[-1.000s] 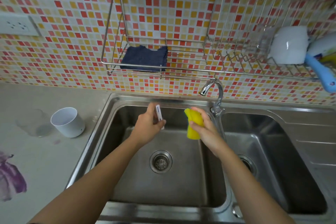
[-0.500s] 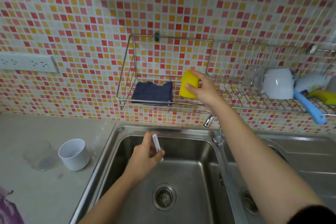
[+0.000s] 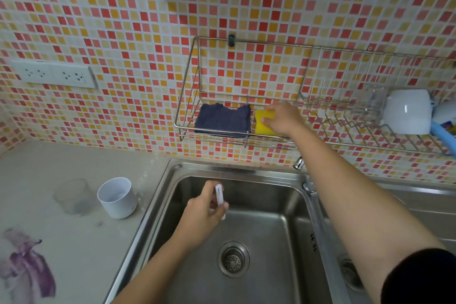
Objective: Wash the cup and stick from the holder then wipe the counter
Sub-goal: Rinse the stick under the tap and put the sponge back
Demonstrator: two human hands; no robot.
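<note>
My left hand (image 3: 203,215) is shut on a short white stick (image 3: 219,198), held upright over the left sink basin (image 3: 271,229). My right hand (image 3: 282,118) reaches up into the wire wall rack (image 3: 187,96) and grips a yellow sponge (image 3: 262,122), which rests on the rack floor beside a folded dark blue cloth (image 3: 223,119). A white cup (image 3: 117,197) stands upright on the grey counter (image 3: 61,170), left of the sink. A purple stain (image 3: 27,269) marks the counter at the lower left.
A clear glass (image 3: 72,196) stands just left of the white cup. The tap (image 3: 299,163) is partly hidden behind my right forearm. An upturned white mug (image 3: 407,111) and a blue handle (image 3: 444,136) sit at the rack's right end. A socket strip (image 3: 53,74) is on the tiled wall.
My right hand has lifted the yellow sponge from over the sink up to the rack and lowered it onto the rack floor beside the blue cloth. My left hand still holds the stick.
</note>
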